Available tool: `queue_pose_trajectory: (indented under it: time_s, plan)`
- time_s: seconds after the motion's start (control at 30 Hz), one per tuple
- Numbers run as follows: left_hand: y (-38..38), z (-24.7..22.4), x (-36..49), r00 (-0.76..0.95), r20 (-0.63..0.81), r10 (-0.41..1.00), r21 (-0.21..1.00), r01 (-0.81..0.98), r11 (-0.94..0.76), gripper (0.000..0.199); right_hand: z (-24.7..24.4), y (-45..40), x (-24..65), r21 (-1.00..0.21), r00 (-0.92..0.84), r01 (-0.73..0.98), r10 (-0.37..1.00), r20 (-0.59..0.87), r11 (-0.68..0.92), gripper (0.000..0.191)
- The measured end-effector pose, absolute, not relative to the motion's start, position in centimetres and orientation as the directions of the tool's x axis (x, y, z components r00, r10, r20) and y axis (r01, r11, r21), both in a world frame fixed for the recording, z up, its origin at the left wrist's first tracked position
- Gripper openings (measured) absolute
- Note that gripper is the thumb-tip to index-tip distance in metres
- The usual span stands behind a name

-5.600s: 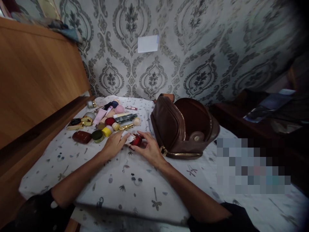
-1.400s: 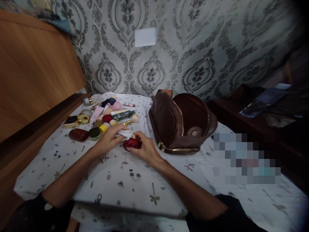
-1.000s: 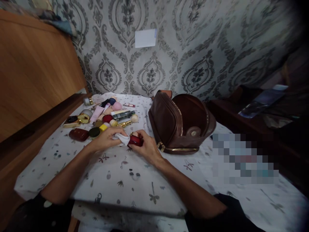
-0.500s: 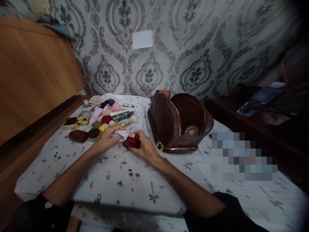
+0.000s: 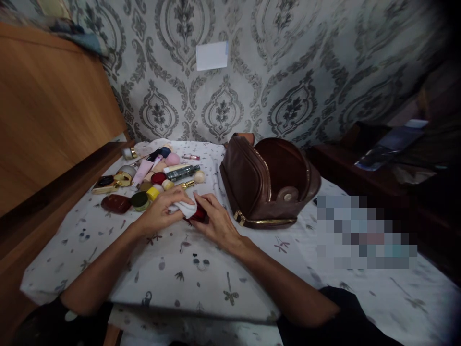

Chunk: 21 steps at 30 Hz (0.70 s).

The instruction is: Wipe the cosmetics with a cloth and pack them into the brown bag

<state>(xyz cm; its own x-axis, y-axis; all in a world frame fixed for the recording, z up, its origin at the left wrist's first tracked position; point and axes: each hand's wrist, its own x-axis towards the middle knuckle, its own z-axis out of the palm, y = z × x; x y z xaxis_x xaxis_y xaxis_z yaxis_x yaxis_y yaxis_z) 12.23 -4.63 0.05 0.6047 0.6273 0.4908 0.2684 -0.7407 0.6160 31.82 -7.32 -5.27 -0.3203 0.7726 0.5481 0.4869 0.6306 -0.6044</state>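
My left hand (image 5: 163,210) pinches a white cloth (image 5: 186,207), which lies against a dark red bottle (image 5: 199,214). My right hand (image 5: 217,222) has its fingers wrapped round the right side of that bottle, just above the printed sheet (image 5: 162,283). The cloth and my fingers hide the bottle's top. Beyond my left hand is a group of cosmetics, with a brown case (image 5: 115,203), a green-lidded jar (image 5: 139,201), a pink tube (image 5: 143,172) and a pink sponge (image 5: 173,159). To the right of my hands stands a brown bag (image 5: 248,187), unzipped and gaping.
A wooden panel (image 5: 54,91) rises at the left. Patterned wallpaper with a white card (image 5: 212,55) is behind the sheet. At the right are a dark red surface (image 5: 334,163), a clear plastic packet (image 5: 391,144) and a pixelated patch.
My left hand has moved slightly right and up, bringing the white cloth over the red bottle's top. My right hand still holds the bottle.
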Motion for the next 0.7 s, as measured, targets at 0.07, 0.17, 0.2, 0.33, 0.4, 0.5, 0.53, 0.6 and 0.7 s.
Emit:
queue_pose_trajectory:
  time_s: [0.07,0.17,0.2,0.33,0.4,0.5,0.53,0.6,0.7]
  plan:
    - [-4.6,0.3,12.1,0.638,0.461,0.617,0.642,0.241,-0.728,0.011,-5.3,-7.3,31.7,-0.636,-0.275,0.497,0.802,0.530,0.591,0.062]
    - [-4.5,0.5,11.9,0.632,0.421,0.651,0.684,0.249,-0.685,0.010,-5.0,-7.4,31.7,-0.711,-0.174,0.507,0.866,0.469,0.487,0.055]
    - [-4.5,0.5,11.9,0.623,0.407,0.668,0.699,0.259,-0.667,0.011,-4.9,-7.4,31.7,-0.729,-0.148,0.508,0.880,0.451,0.459,0.048]
    - [-4.5,0.1,12.1,0.560,0.346,0.752,0.749,0.318,-0.581,0.014,-4.5,-7.5,31.9,-0.683,-0.148,0.528,0.846,0.511,0.505,0.033]
    - [-4.5,-0.3,12.2,0.516,0.331,0.790,0.762,0.348,-0.546,0.016,-4.4,-7.4,31.9,-0.619,-0.205,0.535,0.799,0.565,0.575,0.035]
    - [-4.4,-0.8,12.4,0.462,0.320,0.827,0.773,0.378,-0.510,0.019,-4.7,-7.2,31.9,-0.563,-0.284,0.542,0.767,0.575,0.623,0.041]
    - [-4.4,-0.9,12.5,0.455,0.323,0.830,0.770,0.384,-0.510,0.019,-4.8,-7.1,31.9,-0.561,-0.303,0.539,0.766,0.567,0.628,0.044]
    - [-4.3,-1.1,12.6,0.447,0.348,0.824,0.751,0.394,-0.531,0.020,-5.2,-6.9,31.9,-0.573,-0.341,0.516,0.766,0.545,0.637,0.056]
    - [-4.2,-1.1,12.7,0.431,0.390,0.814,0.714,0.418,-0.562,0.023,-5.6,-6.7,32.1,-0.642,-0.366,0.461,0.790,0.491,0.613,0.077]
